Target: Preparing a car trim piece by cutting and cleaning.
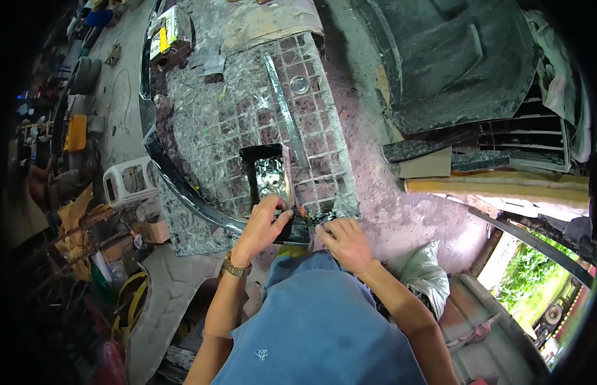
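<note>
Close to my body lies a black rectangular part (248,173), shaped like an open frame or shallow box, with a shiny, crinkled silvery area (271,176) inside. My left hand (268,226), with a watch (237,268) on its wrist, is over the part's near left portion. Its thumb and fingers are bent toward each other; what is between them is too small to tell. Along the near right side, my right hand (347,244) has its fingers curled in by some dark, loose-looking material (324,219). A small orange-tipped thing (303,210) shows between the hands.
The worn work surface (202,122) carries a long flat metal strip (284,112), a round clear lid or dish (300,85) and a rectangular tin (176,32). A curved black trim piece (183,189) runs along its left. A large dark panel (446,70) stands at right; a white sack (425,276) lies nearer.
</note>
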Demonstrator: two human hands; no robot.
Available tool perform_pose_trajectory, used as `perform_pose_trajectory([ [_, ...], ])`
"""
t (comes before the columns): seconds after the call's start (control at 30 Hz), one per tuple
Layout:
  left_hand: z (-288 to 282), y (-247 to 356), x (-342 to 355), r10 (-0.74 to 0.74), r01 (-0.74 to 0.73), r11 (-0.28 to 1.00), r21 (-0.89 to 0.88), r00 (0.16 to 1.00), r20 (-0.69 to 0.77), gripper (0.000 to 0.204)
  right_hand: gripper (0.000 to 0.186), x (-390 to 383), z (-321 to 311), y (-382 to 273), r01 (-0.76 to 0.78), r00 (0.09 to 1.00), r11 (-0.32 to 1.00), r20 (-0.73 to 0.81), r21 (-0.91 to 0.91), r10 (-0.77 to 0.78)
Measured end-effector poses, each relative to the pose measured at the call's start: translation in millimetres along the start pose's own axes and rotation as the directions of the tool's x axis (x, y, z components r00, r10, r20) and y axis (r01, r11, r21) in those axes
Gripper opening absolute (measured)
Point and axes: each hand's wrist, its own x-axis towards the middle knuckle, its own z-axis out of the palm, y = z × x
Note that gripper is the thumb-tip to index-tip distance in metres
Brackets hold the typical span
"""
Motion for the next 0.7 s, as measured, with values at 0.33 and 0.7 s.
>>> perform_pose_trajectory([
  [0.33, 0, -9, -4, 0.089, -0.089, 0.996, 0.003, 0.995, -0.034, 0.022, 0.031, 7, 2, -19, -0.03, 0.999, 0.993, 0.03, -0.117, 0.034],
  [0.7, 2, -13, -5, 0.146, -0.145, 0.989, 0.014, 0.989, -0.033, 0.021, 0.015, 15, 17, -32, -0.155, 0.983, 0.983, -0.115, -0.102, 0.143],
])
